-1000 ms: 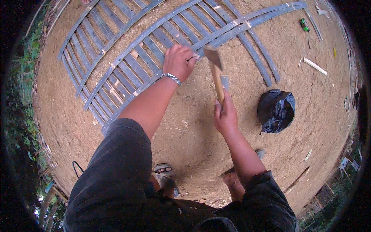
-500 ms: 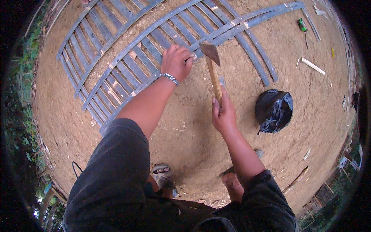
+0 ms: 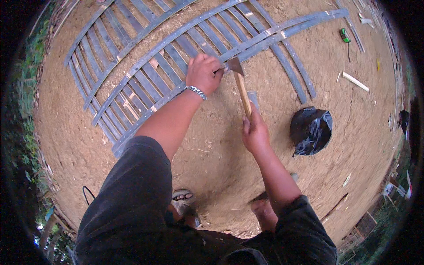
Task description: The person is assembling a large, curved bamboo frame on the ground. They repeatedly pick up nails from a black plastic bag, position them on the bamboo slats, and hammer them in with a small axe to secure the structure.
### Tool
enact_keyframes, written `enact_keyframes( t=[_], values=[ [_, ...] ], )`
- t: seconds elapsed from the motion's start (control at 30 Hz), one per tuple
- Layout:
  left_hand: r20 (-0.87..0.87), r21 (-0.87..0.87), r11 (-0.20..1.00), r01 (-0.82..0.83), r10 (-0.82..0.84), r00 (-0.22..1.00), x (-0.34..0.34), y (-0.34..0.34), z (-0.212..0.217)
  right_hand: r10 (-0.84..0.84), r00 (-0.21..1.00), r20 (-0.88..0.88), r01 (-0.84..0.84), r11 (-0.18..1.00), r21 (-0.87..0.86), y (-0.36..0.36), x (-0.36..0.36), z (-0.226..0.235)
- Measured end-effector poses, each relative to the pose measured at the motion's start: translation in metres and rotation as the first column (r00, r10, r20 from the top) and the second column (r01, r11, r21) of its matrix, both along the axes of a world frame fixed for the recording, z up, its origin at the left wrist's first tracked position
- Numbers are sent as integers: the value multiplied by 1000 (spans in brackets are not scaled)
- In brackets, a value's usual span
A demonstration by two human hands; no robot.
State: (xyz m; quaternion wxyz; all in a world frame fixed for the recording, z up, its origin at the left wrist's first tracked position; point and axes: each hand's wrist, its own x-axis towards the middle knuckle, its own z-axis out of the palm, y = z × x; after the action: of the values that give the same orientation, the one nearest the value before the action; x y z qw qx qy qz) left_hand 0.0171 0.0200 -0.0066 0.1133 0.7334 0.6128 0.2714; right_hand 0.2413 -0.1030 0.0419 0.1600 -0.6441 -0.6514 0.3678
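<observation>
My right hand (image 3: 255, 132) is wrapped round the light wooden handle of a hatchet (image 3: 244, 93). The hatchet's dark metal head, wedge-shaped, is right beside the fingertips of my left hand (image 3: 204, 75). That left hand is closed in a pinch at the near edge of a slatted frame (image 3: 152, 107) made of grey strips. Whatever small thing its fingers pinch is too small to make out. Long curved strips run across the frame's slats and cross more strips (image 3: 282, 32) on the right. A chain bracelet (image 3: 195, 92) circles my left wrist.
On the dirt ground to the right is a black plastic bag (image 3: 311, 131). Farther off lie a green tape measure (image 3: 345, 35) and a pale stick (image 3: 355, 82). My sandalled left foot (image 3: 182, 194) shows below. Greenery (image 3: 26, 128) borders the left side.
The hatchet head has come down and slightly left, close to my left fingertips. My left hand keeps its pinch at nearly the same place. The whole view has shifted slightly.
</observation>
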Motion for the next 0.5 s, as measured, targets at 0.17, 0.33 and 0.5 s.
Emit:
enact_keyframes(
  t=[0.17,0.33,0.5],
  values=[
    [29,14,1000,-3,2,1000,-2,-3,5,10,1000,-19,-7,992,125,-2,-6,11],
    [11,-26,1000,-17,17,1000,2,-3,5,-35,999,-7,35,999,10,4,1,6],
    [151,71,984,-164,152,977,-3,-8,-1,-28,993,-117,47,985,165,5,-5,24]
  ],
)
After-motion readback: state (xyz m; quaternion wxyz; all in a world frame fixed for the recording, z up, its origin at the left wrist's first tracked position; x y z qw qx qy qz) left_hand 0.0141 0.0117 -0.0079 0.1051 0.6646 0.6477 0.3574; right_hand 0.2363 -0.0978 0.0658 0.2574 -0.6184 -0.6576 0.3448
